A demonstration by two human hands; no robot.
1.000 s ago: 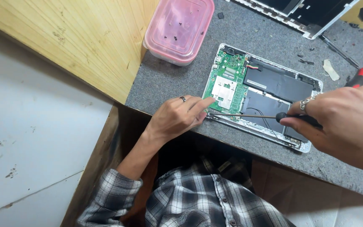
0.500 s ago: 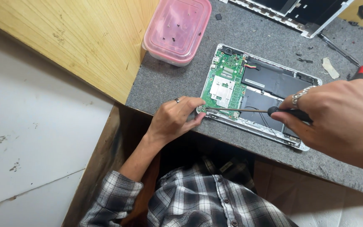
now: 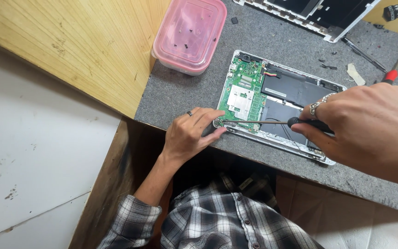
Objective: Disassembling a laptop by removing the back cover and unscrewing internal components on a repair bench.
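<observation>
An opened white laptop base (image 3: pixel 328 159) lies on the grey mat, showing a green circuit board (image 3: pixel 242 94) and a black battery (image 3: pixel 295 90). My left hand (image 3: pixel 192 133) rests at the base's near left corner, fingertips pinched at the tip of a screwdriver. My right hand (image 3: pixel 369 127), wearing rings, grips the black handle of that thin screwdriver (image 3: pixel 272 122). Its shaft lies nearly flat across the base, pointing left to the corner by the board.
A pink lidded plastic box (image 3: pixel 190 34) with small screws inside stands at the back left. Another white laptop part (image 3: pixel 318 14) lies at the far edge. A red-handled tool (image 3: pixel 395 74) and small scraps lie at the right. A wooden panel (image 3: pixel 70 46) borders the mat (image 3: pixel 180 97).
The screwdriver tip and my left fingers have shifted left along the near edge of the base to its corner. My right hand followed, still gripping the handle.
</observation>
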